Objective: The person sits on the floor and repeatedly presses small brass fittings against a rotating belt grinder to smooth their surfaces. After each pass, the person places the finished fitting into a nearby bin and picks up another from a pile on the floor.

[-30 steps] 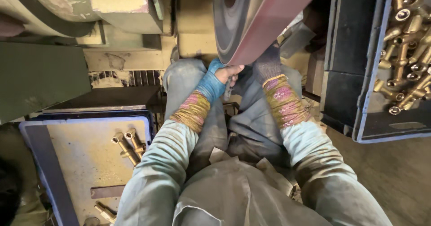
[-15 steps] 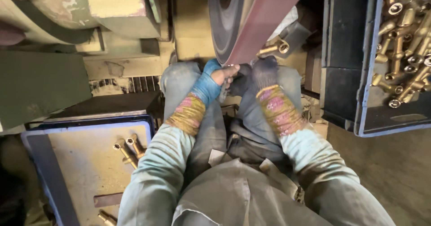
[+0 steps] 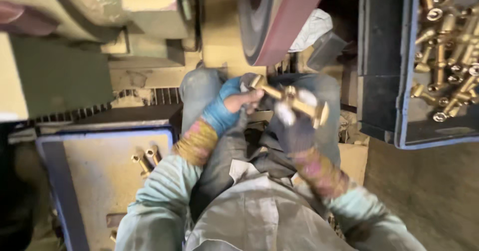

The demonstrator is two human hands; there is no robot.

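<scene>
Both your hands grip one brass fitting [image 3: 289, 97] just below the sanding belt [image 3: 289, 21].

Your left hand [image 3: 239, 101] closes its fingers round the fitting's left end; your right hand [image 3: 294, 119], in a dark glove, is wrapped round its middle. More brass fittings fill the blue crate [image 3: 406, 131] on your right, and a few lie in the tray [image 3: 55, 151] on your left.

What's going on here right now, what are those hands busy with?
A seated person holds a brass fitting in both hands over their lap, just below a reddish sanding belt. The left hand grips one end and the gloved right hand the middle. A dark crate of similar brass parts sits to the right, and a tray with a few fittings lies to the left.
</scene>
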